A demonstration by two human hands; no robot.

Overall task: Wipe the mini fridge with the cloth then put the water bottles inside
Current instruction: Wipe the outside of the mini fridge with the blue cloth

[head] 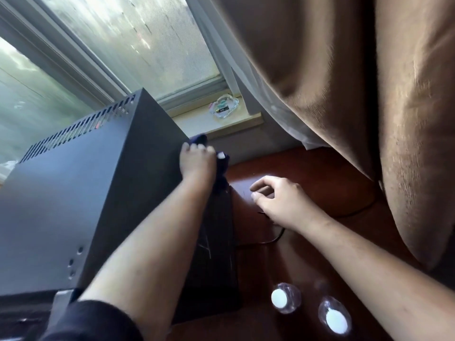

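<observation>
The dark grey mini fridge [73,183] fills the left of the view, with a row of vent slots along its far top edge. My left hand [197,161] grips a dark blue cloth [222,166] at the fridge's far right top corner, and the cloth hangs down the right side. My right hand [278,200] hovers over the wooden surface to the right of the fridge, fingers loosely curled and holding nothing. Two clear water bottles stand near the bottom, seen from above by their white caps [279,297] [336,321].
The reddish-brown wooden table [307,173] carries a black cable [275,238] running past my right wrist. A glass ashtray [224,109] sits on the window sill behind. A brown curtain [369,82] hangs at the right, over the table's far edge.
</observation>
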